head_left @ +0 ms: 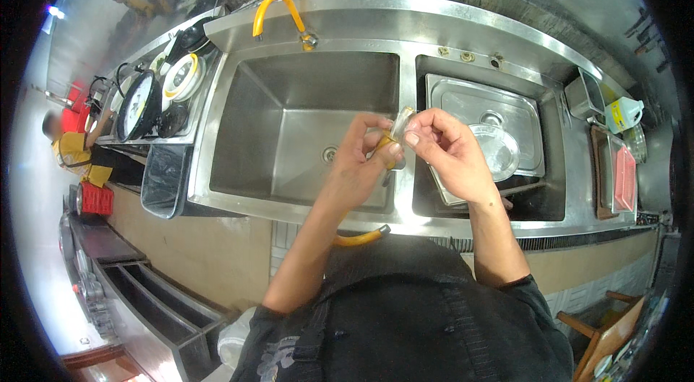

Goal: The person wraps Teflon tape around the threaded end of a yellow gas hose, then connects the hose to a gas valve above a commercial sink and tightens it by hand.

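Observation:
Both hands meet over the divider between two steel sink basins. My left hand (358, 169) is closed around a short yellow tube-like piece (392, 153). Pinched by my right hand (450, 153) is a small, shiny, translucent piece (400, 125) that touches the yellow piece. Fingers hide much of both, so their exact kind does not show. Below my left wrist, in front of my apron, is a curved yellow pipe (361, 238) with a dark end. Whether it joins the piece in my hand is hidden.
The left basin (303, 129) has a yellow gooseneck faucet (278, 0) behind it. In the right basin lie a steel tray lid (520, 104) and a round lid (495, 153). Pans (139, 106) stand at left, a jug (623, 114) at right. A person in yellow (72, 151) works far left.

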The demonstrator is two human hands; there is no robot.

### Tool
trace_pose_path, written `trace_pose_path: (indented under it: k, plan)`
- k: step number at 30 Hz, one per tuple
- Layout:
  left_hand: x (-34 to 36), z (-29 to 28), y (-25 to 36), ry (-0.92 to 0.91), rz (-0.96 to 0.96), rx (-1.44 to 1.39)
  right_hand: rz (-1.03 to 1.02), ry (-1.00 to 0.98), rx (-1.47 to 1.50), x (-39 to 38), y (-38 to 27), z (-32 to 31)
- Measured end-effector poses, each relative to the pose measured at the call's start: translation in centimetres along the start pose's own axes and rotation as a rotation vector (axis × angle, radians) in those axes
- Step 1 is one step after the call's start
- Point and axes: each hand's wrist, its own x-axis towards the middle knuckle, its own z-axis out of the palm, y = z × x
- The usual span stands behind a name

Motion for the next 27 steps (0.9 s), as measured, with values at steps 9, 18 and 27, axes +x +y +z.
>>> trace_pose_path:
  k: [9,18,27]
  plan:
    - [0.0,1.3,-1.7,0.052,0.0,0.022,0.055,0.222,-0.091,-0.4,2.4,0.8]
    - [-0.4,2.7,-0.8,0.142,0.004,0.257,0.093,0.357,-0.264,-0.5,3.8,0.9]
    - [-0.6,4.3,-0.4,0.205,0.132,0.261,0.042,0.413,-0.213,-0.8,4.4,1.2]
